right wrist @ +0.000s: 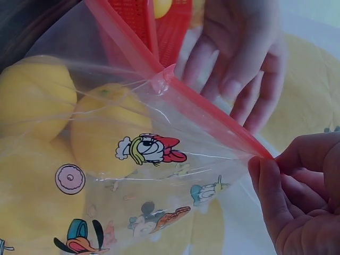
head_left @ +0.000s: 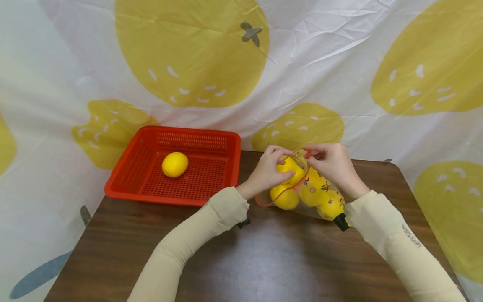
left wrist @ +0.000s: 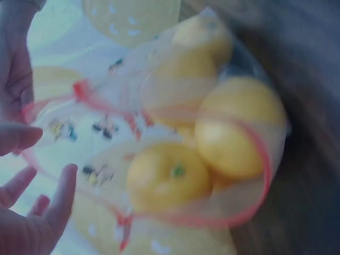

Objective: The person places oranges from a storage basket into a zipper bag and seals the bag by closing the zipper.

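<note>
A clear zip bag (head_left: 317,193) with cartoon prints and a red rim lies on the table, holding several yellow lemons (head_left: 285,196). My right hand (head_left: 312,155) pinches the red rim (right wrist: 212,111) between thumb and fingers and holds the mouth up. My left hand (head_left: 278,161) is at the bag's mouth, over the topmost lemon (head_left: 288,165). Its fingers (right wrist: 239,58) look straight and relaxed, and in the blurred left wrist view the left hand (left wrist: 37,212) holds nothing, with the lemons (left wrist: 167,175) just beside it.
A red perforated basket (head_left: 124,176) stands at the table's back left with one lemon (head_left: 175,164) inside. The brown table (head_left: 264,260) has bare wood in front of the bag. A fruit-print cloth (head_left: 320,63) hangs behind.
</note>
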Available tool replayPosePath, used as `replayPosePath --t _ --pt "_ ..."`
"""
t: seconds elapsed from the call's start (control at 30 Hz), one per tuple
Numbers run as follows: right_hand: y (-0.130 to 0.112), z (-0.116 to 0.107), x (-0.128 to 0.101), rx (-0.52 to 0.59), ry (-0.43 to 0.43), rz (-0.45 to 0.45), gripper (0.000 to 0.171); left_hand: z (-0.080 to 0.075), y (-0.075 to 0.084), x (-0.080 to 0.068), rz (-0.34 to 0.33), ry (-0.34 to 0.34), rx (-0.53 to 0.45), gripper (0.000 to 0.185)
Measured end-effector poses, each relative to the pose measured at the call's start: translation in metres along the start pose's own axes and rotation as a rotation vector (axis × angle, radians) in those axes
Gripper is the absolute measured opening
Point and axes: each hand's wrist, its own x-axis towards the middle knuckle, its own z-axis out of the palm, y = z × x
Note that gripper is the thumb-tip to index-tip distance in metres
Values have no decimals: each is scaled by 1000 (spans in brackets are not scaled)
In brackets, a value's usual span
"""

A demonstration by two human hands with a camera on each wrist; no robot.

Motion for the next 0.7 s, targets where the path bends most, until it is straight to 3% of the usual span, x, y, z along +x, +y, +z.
replayPosePath --t 0.2,0.4,0.53,0.7 --pt "-1 1 1 55 -31 55 31 -39 -6 -2 -52 -14 189 45" --pt "1 1 3 18 -22 -20 29 -86 -27 -7 -137 -33 396 58" --pt "3 1 4 -6 -18 -66 27 -119 -41 -13 -211 -32 440 61" --pt "1 -1 3 -17 -20 -92 24 -155 -63 -20 -313 -17 429 61"
